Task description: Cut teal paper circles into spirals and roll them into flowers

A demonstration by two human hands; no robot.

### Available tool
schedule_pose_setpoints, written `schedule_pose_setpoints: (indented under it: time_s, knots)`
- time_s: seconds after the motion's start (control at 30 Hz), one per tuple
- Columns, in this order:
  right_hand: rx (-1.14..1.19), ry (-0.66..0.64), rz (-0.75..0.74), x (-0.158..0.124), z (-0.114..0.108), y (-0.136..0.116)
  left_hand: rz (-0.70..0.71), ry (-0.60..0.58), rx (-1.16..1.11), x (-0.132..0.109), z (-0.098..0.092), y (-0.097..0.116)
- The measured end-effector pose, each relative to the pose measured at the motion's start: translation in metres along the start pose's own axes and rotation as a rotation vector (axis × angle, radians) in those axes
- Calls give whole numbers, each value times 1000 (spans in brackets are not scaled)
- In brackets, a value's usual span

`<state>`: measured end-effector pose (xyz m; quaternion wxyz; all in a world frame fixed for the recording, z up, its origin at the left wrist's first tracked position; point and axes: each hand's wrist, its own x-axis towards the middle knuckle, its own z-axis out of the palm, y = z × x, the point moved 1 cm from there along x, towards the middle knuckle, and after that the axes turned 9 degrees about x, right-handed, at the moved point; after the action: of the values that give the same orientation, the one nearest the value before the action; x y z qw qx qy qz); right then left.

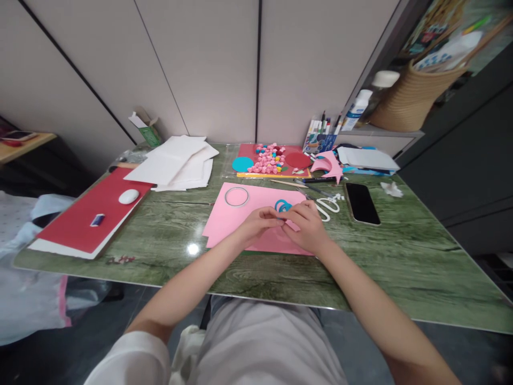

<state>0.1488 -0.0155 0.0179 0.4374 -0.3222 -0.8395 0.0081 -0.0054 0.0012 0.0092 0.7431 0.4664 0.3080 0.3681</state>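
My left hand [259, 222] and my right hand [306, 226] meet fingertip to fingertip above sheets of pink paper [224, 222]. Both are closed in a pinch on something small, mostly hidden by the fingers; a hint of blue shows there. Right behind the fingertips lies a blue looped piece [282, 206], partly covered. On the pink paper's left part rests a thin grey ring [236, 197]. Beside my right hand are white-handled scissors [327, 207], their blades hidden from view.
A plastic bag of pink pom-pom-like bits [268, 159] lies at the back. A black phone [362, 203] sits to the right, near crumpled tissue [391, 189]. White papers [172, 160] and a red board [86, 219] with a white mouse [129, 197] occupy the left.
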Motion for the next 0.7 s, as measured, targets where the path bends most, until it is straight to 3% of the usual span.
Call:
schedule_pose_setpoints:
  time_s: [0.3, 0.7]
  knots:
    - [13, 20, 23, 2, -2, 1, -29, -11, 61, -2, -1, 2]
    - [40, 7, 34, 2, -1, -3, 15, 75, 67, -1, 2, 1]
